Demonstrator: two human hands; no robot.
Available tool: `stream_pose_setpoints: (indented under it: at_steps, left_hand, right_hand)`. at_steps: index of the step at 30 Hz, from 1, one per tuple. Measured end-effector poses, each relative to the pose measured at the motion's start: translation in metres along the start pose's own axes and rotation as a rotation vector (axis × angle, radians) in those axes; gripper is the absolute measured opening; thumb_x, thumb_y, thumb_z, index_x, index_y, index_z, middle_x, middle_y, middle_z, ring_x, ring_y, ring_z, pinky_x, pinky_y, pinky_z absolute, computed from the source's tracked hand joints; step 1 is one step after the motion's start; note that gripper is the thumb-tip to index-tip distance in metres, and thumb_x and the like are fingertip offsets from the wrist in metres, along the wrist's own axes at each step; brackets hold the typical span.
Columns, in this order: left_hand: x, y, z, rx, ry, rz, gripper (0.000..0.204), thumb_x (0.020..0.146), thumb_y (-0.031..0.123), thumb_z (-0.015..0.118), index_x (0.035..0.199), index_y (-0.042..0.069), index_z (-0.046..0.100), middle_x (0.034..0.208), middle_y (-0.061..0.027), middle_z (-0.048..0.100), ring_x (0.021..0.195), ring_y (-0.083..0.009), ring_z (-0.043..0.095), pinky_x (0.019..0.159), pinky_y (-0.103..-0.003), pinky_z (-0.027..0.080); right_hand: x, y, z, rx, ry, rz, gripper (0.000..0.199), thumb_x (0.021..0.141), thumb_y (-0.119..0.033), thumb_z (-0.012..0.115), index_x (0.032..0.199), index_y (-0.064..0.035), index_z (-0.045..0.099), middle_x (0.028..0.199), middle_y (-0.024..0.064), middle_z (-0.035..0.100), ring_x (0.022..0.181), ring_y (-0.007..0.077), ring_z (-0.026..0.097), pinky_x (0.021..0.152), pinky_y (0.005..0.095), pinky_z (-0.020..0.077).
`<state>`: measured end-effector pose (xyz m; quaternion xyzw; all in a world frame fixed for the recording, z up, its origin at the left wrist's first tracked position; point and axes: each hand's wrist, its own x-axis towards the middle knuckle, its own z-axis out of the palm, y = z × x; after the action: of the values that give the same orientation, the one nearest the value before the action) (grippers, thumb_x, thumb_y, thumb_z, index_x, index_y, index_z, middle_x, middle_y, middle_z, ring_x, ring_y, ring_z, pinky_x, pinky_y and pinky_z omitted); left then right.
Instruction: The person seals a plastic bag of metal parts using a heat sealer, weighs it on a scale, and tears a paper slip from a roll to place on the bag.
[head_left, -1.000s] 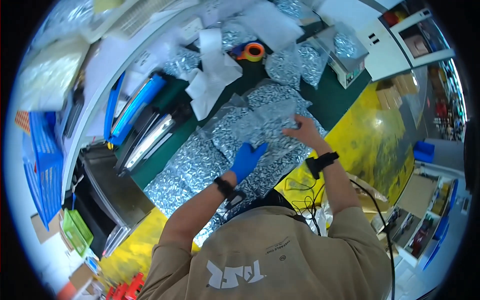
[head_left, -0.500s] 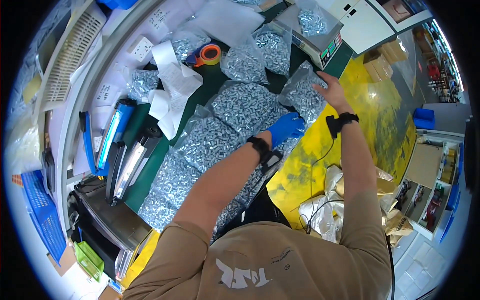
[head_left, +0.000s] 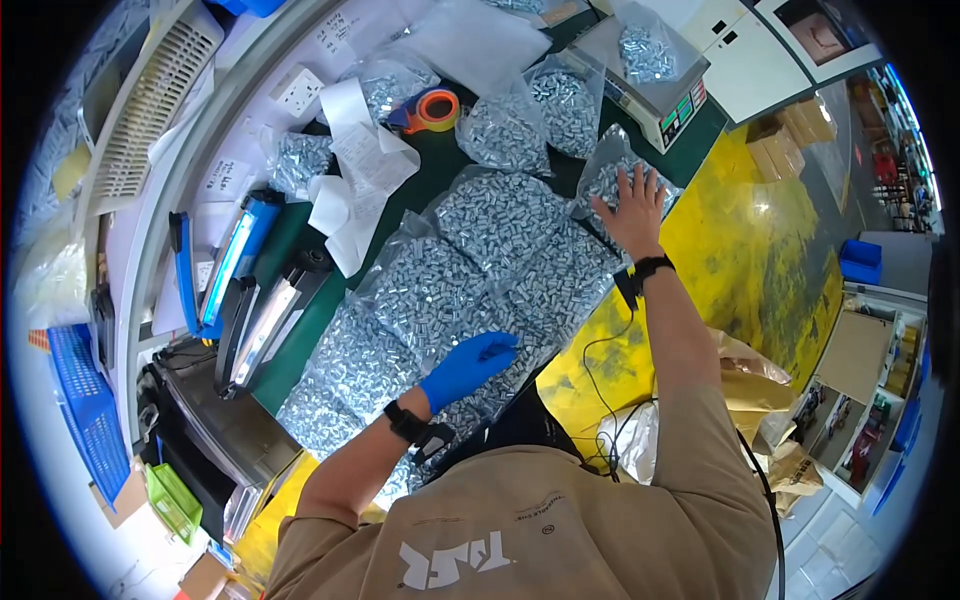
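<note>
Several clear plastic bags of small silver metal parts lie packed together on a dark green bench. My left hand, in a blue glove, rests flat on a bag at the near edge. My bare right hand, fingers spread, presses on a bag at the right edge of the bench, just below a weighing scale. Another bag of parts sits on the scale's pan. Both wrists wear black bands.
A roll of orange tape and white paper slips lie at the back left. Blue and black tools lie on the left. The floor at right is yellow. Crumpled brown bags lie beside me.
The view has shifted so the bench sits lower left. My right hand reached farther out to the bag below the scale. My left hand stayed on the near bags.
</note>
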<state>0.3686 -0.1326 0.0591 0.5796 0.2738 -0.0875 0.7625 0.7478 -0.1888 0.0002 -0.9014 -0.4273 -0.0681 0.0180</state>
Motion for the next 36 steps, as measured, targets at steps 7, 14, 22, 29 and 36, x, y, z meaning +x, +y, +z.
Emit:
stream_pose_setpoints:
  at_steps: [7, 14, 22, 29, 36]
  left_hand:
    - [-0.062, -0.016, -0.035, 0.018, 0.261, -0.064, 0.034, 0.093, 0.014, 0.058, 0.125, 0.000, 0.056, 0.112, -0.0085, 0.064, 0.104, -0.0145, 0.060, 0.092, -0.028, 0.046]
    - [-0.122, -0.029, -0.044, -0.012, 0.414, -0.139, 0.033, 0.093, 0.014, 0.059, 0.122, 0.001, 0.058, 0.110, -0.0077, 0.065, 0.102, -0.0141, 0.060, 0.089, -0.027, 0.046]
    - [-0.197, -0.057, -0.055, -0.199, 0.678, -0.110, 0.031, 0.092, 0.010, 0.059, 0.120, -0.002, 0.057, 0.107, -0.0086, 0.065, 0.098, -0.0155, 0.062, 0.088, -0.028, 0.048]
    - [-0.259, -0.096, -0.047, -0.313, 0.885, -0.051, 0.029, 0.091, 0.008, 0.059, 0.118, -0.003, 0.058, 0.104, -0.0088, 0.065, 0.093, -0.0164, 0.062, 0.084, -0.028, 0.049]
    - [-0.303, -0.123, -0.022, -0.406, 1.034, -0.084, 0.026, 0.090, 0.007, 0.059, 0.115, -0.002, 0.060, 0.102, -0.0093, 0.066, 0.090, -0.0166, 0.062, 0.082, -0.028, 0.048]
  right_hand:
    - [-0.004, 0.005, 0.004, -0.010, -0.042, 0.009, 0.074, 0.088, -0.061, 0.046, 0.140, -0.0077, 0.042, 0.150, 0.0218, 0.029, 0.140, 0.0425, 0.020, 0.111, 0.0595, 0.0109]
    - [-0.009, 0.003, 0.015, -0.068, -0.031, 0.057, 0.072, 0.088, -0.059, 0.048, 0.139, -0.0083, 0.043, 0.149, 0.0200, 0.031, 0.140, 0.0426, 0.020, 0.109, 0.0633, 0.0093]
    - [0.034, -0.046, -0.040, 0.360, -0.026, 0.017, 0.047, 0.084, -0.034, 0.062, 0.125, -0.0114, 0.055, 0.120, 0.0166, 0.058, 0.114, 0.0370, 0.051, 0.092, 0.0501, 0.0391]
    - [0.087, -0.111, -0.100, 0.548, -0.040, -0.279, 0.036, 0.082, -0.020, 0.063, 0.116, -0.0100, 0.058, 0.090, 0.0163, 0.067, 0.078, 0.0373, 0.063, 0.070, 0.0474, 0.0499]
    - [0.137, -0.086, -0.093, 0.125, -0.117, -0.096, 0.039, 0.080, -0.024, 0.060, 0.115, -0.0086, 0.058, 0.091, 0.0197, 0.066, 0.084, 0.0400, 0.063, 0.076, 0.0521, 0.0494]
